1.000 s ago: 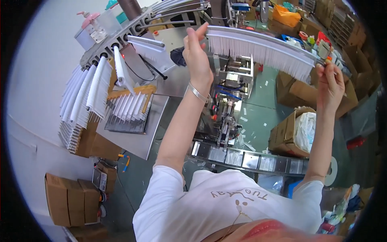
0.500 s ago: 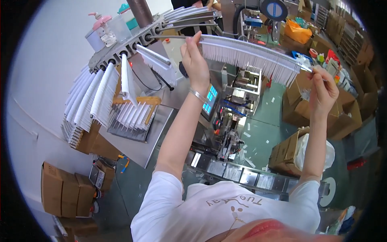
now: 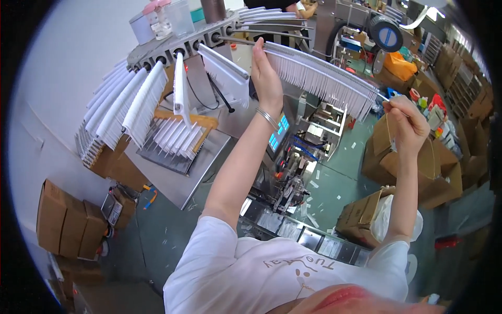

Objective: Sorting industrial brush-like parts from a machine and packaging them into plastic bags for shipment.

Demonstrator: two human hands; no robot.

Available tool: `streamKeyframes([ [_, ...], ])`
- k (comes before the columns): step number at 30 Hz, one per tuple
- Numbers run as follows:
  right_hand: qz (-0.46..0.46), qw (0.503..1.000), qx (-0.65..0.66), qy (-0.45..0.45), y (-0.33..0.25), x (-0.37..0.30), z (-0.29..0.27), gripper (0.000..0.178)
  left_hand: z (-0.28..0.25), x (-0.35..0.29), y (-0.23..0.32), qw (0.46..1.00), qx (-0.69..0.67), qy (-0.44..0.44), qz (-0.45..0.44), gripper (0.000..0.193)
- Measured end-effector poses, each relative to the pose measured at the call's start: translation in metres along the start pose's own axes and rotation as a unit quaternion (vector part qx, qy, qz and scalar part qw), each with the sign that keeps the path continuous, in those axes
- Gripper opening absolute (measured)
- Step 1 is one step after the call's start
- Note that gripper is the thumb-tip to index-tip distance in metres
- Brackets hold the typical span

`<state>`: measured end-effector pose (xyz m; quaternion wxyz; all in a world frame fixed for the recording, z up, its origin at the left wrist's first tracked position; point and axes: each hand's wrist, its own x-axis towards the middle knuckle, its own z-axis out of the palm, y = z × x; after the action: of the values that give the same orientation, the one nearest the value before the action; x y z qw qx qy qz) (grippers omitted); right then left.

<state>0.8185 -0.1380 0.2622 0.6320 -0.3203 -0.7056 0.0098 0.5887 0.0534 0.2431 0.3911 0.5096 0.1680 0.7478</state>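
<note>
A long row of thin white strips (image 3: 319,70) hangs from a slim rod between my two hands. My left hand (image 3: 267,78), with a silver bangle at its wrist, is at the row's left end, fingers upright and close together around it. That end meets a grey metal rod (image 3: 235,40) reaching out from the rack (image 3: 183,44). At the other end, my right hand (image 3: 408,123) pinches the bare, pointed tip of the slim rod (image 3: 384,98). The row slopes down toward my right hand.
More rack rods at left carry hanging white strips (image 3: 146,104). Beneath stands a metal table (image 3: 180,191) with a holder of white strips (image 3: 175,138). A machine with a lit screen (image 3: 278,132) is below my hands. Cardboard boxes (image 3: 384,152) stand at right.
The view has shifted, so the rack appears further right. My left hand's fingers look straighter at the row's end. My right hand still pinches the rod tip and appears slightly lower.
</note>
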Motion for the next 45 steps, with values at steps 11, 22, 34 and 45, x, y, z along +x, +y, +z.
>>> streamKeyframes([
  [11,0.037,0.999,-0.019,-0.021,0.012,0.031,0.046,0.014,-0.020,-0.017,0.000,0.997,0.061,0.051,-0.022,0.062],
  [22,0.146,0.985,0.086,-0.016,0.050,0.064,0.116,0.012,-0.068,-0.119,0.030,0.977,0.169,-0.091,-0.094,0.057],
  [34,0.178,0.974,0.119,-0.078,0.065,0.062,0.132,0.013,-0.113,-0.145,0.045,0.953,0.223,-0.184,-0.094,0.038],
  [45,0.153,0.986,0.061,-0.004,0.030,0.013,0.043,0.020,-0.060,-0.111,0.049,0.961,0.200,-0.190,-0.010,0.010],
])
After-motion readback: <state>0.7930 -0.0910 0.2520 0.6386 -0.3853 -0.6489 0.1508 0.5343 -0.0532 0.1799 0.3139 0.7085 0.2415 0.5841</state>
